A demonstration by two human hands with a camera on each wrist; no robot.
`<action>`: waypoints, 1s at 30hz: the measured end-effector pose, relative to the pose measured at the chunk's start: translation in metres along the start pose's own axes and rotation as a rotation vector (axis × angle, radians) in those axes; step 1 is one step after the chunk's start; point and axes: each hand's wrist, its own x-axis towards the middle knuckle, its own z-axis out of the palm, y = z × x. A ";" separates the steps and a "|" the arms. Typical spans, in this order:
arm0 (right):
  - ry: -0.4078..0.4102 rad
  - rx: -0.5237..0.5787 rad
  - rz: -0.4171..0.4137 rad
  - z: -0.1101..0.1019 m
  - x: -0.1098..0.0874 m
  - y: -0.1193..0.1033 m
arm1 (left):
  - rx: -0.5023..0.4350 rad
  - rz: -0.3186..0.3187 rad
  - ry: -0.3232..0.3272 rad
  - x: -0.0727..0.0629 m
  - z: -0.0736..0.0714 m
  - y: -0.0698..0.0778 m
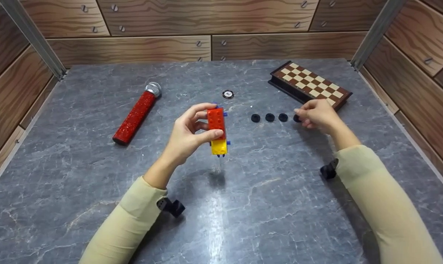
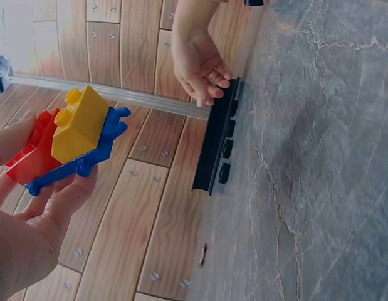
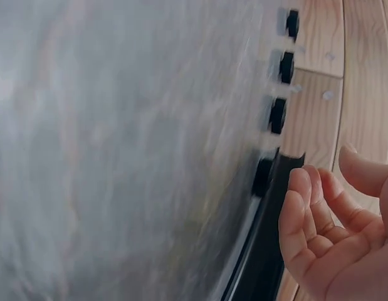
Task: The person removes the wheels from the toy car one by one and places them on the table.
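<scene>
My left hand (image 1: 186, 134) grips a toy brick car between thumb and fingers, raised above the table. A red brick (image 1: 214, 119) and a sloped yellow brick (image 2: 81, 125) sit on its blue base (image 2: 87, 160), which has bare axle pegs and no wheels on them. Past the right end of a row of small black wheels (image 1: 269, 117) hovers my right hand (image 1: 318, 116). Its fingers bend loosely, and the right wrist view shows nothing between them and the thumb. The end wheel (image 3: 263, 177) lies close to those fingertips, partly covered by them in the head view.
Behind the right hand lies a folded chessboard case (image 1: 309, 82). A red glittery microphone (image 1: 135, 117) rests on the left of the grey marbled table (image 1: 272, 220). One black-and-white poker chip (image 1: 228, 94) lies beyond the toy car. Wood-patterned panels (image 1: 206, 18) wall the table's back and sides.
</scene>
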 end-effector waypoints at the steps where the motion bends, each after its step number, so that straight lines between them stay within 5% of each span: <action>1: -0.006 0.003 -0.005 0.002 -0.002 -0.002 | 0.005 0.000 0.002 0.000 0.000 0.000; 11: -0.041 0.049 -0.058 0.021 -0.019 -0.017 | 0.018 0.004 0.003 0.000 -0.002 0.000; 30: -0.205 0.178 -0.371 0.068 -0.060 -0.062 | -0.015 -0.027 -0.010 0.001 0.001 0.001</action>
